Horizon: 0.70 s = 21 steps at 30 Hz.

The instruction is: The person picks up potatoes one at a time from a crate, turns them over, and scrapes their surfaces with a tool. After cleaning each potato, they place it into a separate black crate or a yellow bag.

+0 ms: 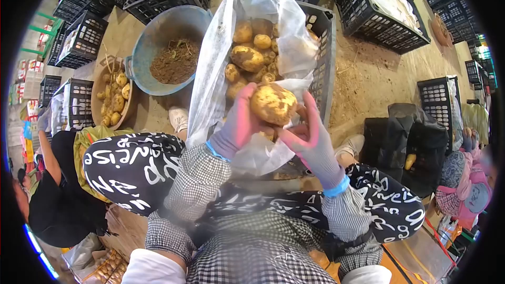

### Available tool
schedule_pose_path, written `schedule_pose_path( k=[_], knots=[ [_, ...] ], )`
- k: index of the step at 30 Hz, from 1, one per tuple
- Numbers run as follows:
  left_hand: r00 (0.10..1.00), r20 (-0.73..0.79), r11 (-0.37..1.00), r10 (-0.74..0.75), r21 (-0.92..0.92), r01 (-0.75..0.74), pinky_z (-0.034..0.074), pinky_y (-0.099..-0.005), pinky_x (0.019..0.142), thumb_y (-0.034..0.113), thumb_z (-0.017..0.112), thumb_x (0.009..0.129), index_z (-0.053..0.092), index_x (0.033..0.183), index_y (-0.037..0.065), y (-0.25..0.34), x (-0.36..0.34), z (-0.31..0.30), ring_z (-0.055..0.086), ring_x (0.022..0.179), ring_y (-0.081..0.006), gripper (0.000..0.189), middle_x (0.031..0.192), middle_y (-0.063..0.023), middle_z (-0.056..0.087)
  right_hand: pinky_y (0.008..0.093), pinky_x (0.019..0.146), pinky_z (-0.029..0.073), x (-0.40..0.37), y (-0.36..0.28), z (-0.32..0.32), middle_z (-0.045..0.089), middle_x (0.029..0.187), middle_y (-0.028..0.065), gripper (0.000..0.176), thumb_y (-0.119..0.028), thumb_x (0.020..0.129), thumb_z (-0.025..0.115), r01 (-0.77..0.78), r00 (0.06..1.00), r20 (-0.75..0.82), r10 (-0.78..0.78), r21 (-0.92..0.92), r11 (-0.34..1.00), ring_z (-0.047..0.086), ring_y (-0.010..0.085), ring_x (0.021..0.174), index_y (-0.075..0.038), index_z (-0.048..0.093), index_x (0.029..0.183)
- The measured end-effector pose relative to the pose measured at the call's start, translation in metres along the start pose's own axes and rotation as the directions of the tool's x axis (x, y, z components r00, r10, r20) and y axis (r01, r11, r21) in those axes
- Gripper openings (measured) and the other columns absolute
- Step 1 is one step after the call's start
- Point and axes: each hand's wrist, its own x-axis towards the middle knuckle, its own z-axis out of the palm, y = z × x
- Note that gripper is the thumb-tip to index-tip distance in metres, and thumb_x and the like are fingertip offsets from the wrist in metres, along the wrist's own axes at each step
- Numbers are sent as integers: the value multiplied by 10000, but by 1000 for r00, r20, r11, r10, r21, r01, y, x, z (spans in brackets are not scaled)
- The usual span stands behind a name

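Observation:
A large potato (273, 104), pale yellow with patches of brown soil, is held up over a crate in front of me. My left hand (242, 121), in a grey and pink glove, grips its left side. The fingers of my right hand (310, 139), gloved the same way, are spread around its right side and underside; the thumb is close below it. Beneath and beyond lie several soil-marked potatoes (248, 58) inside a white plastic liner (218, 47). That liner sits in a black plastic crate (327, 63), its right wall showing.
Left of the crate stand a blue tub (139, 63) with soil and a brown basin (97, 100) of smaller potatoes. Black crates (363, 16) line the far side. A black bag (402, 131) stands at right. People sit on both sides.

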Motion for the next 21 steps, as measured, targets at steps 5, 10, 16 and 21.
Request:
schedule_pose_path(
  k=[5, 10, 16, 21],
  knots=[
    [954, -5, 832, 299, 491, -259, 503, -332, 957, 471, 469, 1003, 492, 1305, 35, -23, -1, 6, 602, 1102, -194, 531, 1183, -86, 587, 320, 934, 498, 21, -1, 10, 486, 1372, 179, 884, -154, 780, 796, 245, 969, 79, -235, -159, 956, 558, 221, 1196, 26, 293, 1484],
    [995, -79, 921, 57, 388, -22, 558, -295, 769, 483, 469, 1004, 452, 1367, 61, -31, -6, -7, 647, 965, -155, 557, 1120, -60, 601, 331, 916, 500, 18, 10, 17, 580, 1232, 170, 826, -326, 738, 820, 125, 980, -43, -194, -624, 771, 613, 283, 1114, -11, 420, 1388],
    [987, -90, 976, -134, 161, 147, 558, -277, 620, 555, 480, 974, 475, 1376, 130, -46, 3, -25, 676, 935, -142, 585, 1128, -38, 648, 330, 858, 512, 29, 48, 15, 650, 1021, 137, 434, -300, 876, 665, 169, 966, -82, -244, -512, 842, 653, 227, 943, -27, 565, 1198],
    [983, -108, 987, -152, 30, 156, 574, -289, 612, 577, 495, 953, 489, 1357, 143, -41, -1, -18, 681, 950, -152, 593, 1150, -40, 662, 276, 865, 494, 40, 54, -3, 638, 1063, 102, 315, -92, 943, 507, -43, 996, -91, 25, -201, 979, 608, 136, 968, 4, 540, 1242]
  ],
)
